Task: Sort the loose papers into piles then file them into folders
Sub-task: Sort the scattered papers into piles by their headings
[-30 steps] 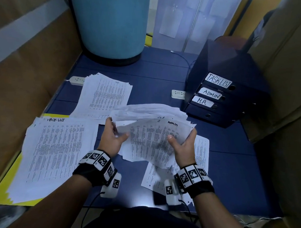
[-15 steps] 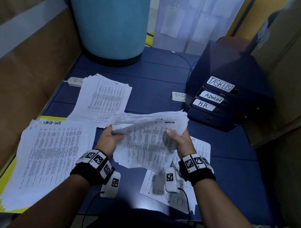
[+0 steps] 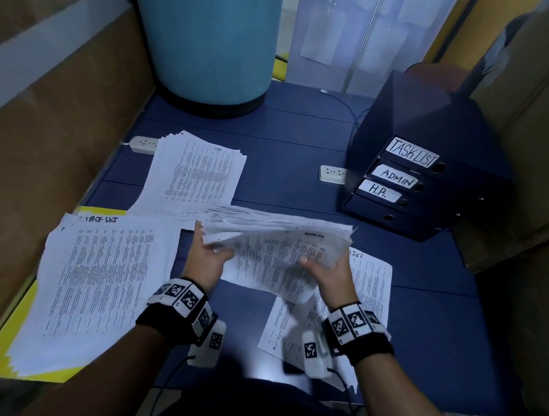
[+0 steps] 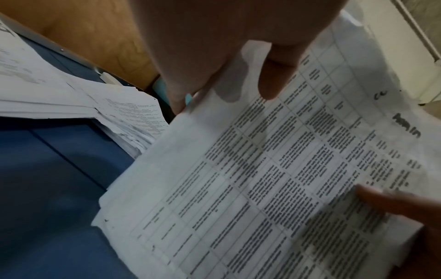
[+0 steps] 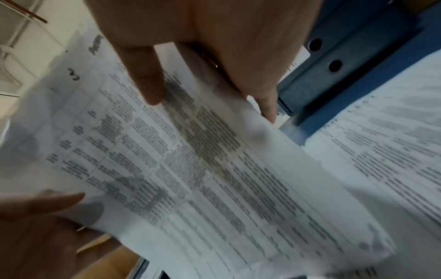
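blue desk [image 3: 299,177], labelled binders [image 3: 401,181] shut; left hand [image 3: 207,258] & right hand [image 3: 333,272] both grip paper stack [image 3: 275,239].

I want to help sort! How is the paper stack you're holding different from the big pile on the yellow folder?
The held stack is up off the table, gripped by the left hand and right hand; the pile on the yellow folder lies flat, untouched. The held stack's top sheet seems to say "Admin"; the pile's seems to read "Task List". Both are white sheets of printed tables.
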Demonstrator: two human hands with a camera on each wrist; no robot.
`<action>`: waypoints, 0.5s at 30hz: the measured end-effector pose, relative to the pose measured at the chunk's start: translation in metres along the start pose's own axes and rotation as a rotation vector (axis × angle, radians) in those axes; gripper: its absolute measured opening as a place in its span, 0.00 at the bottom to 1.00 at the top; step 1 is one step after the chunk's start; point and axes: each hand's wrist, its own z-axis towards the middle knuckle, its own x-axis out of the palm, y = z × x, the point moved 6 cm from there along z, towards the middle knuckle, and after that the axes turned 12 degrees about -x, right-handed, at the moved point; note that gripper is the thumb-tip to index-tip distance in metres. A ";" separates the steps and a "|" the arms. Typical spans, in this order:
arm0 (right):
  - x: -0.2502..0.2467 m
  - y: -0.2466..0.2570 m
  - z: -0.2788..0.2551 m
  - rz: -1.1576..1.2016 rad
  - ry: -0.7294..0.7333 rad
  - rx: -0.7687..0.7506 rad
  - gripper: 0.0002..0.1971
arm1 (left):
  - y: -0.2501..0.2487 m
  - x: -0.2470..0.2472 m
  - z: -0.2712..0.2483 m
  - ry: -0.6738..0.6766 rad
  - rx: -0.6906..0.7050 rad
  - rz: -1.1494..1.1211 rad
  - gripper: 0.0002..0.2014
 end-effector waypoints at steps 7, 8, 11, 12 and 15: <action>0.003 -0.022 -0.004 -0.147 0.019 0.036 0.25 | 0.007 0.011 0.005 0.079 0.060 0.201 0.22; 0.004 -0.027 -0.009 -0.180 0.044 0.061 0.25 | 0.011 0.010 0.007 0.059 0.054 0.242 0.20; 0.008 -0.036 -0.017 -0.300 0.097 0.092 0.21 | 0.014 0.010 0.005 -0.057 0.070 0.345 0.15; 0.007 -0.033 -0.015 -0.334 0.092 0.074 0.20 | 0.012 0.009 0.005 -0.104 0.084 0.366 0.13; -0.009 -0.010 -0.008 -0.358 0.034 -0.021 0.16 | -0.003 0.016 0.001 -0.101 0.168 0.359 0.13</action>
